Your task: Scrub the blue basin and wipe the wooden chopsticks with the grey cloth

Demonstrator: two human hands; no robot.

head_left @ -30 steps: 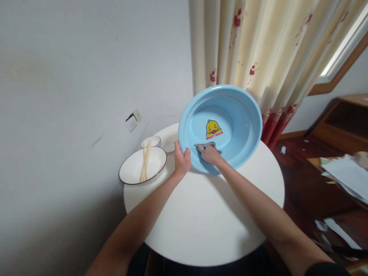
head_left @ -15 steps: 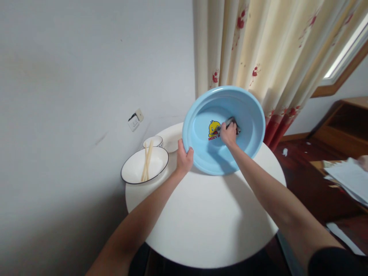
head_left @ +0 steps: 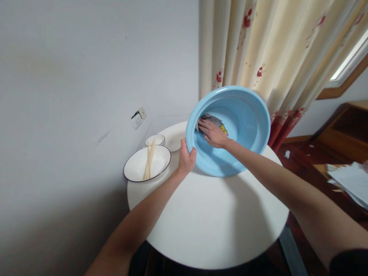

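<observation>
At the white table (head_left: 195, 226) I saw the left hand (head_left: 187, 158) pinching the basin (head_left: 251, 120) by its rim, the right hand (head_left: 213, 133) flat over a grey cloth (head_left: 214, 119) inside. The basin leaned, glossy pale blue

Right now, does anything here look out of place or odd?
White scraps lie on the dark floor, like dropped litter. The dark-rimmed white bowl with chopsticks seems to overhang the left edge of the round table. The blue basin is tilted, but the left hand holds it.
</observation>
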